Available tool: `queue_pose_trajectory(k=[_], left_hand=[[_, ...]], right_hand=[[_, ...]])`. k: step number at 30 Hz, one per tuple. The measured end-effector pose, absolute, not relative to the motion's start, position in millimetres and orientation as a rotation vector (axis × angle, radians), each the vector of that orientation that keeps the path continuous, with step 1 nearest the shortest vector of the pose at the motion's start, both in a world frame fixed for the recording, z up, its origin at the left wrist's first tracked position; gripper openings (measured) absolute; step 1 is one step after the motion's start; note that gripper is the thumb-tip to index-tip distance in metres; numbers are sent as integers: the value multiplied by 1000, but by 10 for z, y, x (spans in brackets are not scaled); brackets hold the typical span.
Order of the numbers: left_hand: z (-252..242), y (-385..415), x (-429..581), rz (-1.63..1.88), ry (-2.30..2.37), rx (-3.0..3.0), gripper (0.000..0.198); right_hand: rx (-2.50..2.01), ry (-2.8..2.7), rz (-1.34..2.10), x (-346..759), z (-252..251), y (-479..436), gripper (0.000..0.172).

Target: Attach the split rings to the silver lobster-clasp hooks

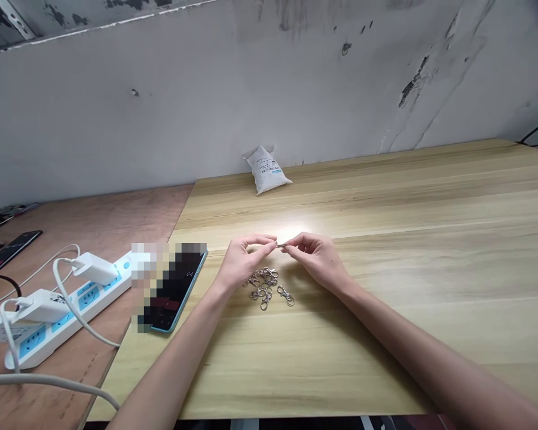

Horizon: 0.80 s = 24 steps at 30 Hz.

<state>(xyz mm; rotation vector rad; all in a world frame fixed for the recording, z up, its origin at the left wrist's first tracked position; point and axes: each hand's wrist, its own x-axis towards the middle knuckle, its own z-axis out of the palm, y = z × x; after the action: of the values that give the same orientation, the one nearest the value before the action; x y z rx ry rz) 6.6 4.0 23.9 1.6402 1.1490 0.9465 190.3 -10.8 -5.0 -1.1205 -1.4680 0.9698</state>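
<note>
My left hand [241, 260] and my right hand [316, 257] meet above the middle of a light wooden table [385, 251]. Both pinch a small metal clasp [280, 244] between thumb and fingertips, one hand at each end. Just below the hands, a small pile of several metal swivel clasps [267, 286] lies on the table. The rest of each hand's fingers are curled in.
A phone [176, 290] with a blue edge lies left of the hands. A white power strip [67, 301] with plugged chargers and cables sits on the darker table further left. A small white packet [266, 170] leans by the wall at the back.
</note>
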Motion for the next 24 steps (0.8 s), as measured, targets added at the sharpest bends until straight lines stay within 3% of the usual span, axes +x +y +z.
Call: queue_pose_trajectory(k=[7,24], left_hand=[[264,31,51,900,1054,1519,20],[310,32,-3,799,973,1405,19]], right_hand=[[-981,-1382,1205,1910,6,-106,19],[-883,-1318,1339,1949,61,-120,21]])
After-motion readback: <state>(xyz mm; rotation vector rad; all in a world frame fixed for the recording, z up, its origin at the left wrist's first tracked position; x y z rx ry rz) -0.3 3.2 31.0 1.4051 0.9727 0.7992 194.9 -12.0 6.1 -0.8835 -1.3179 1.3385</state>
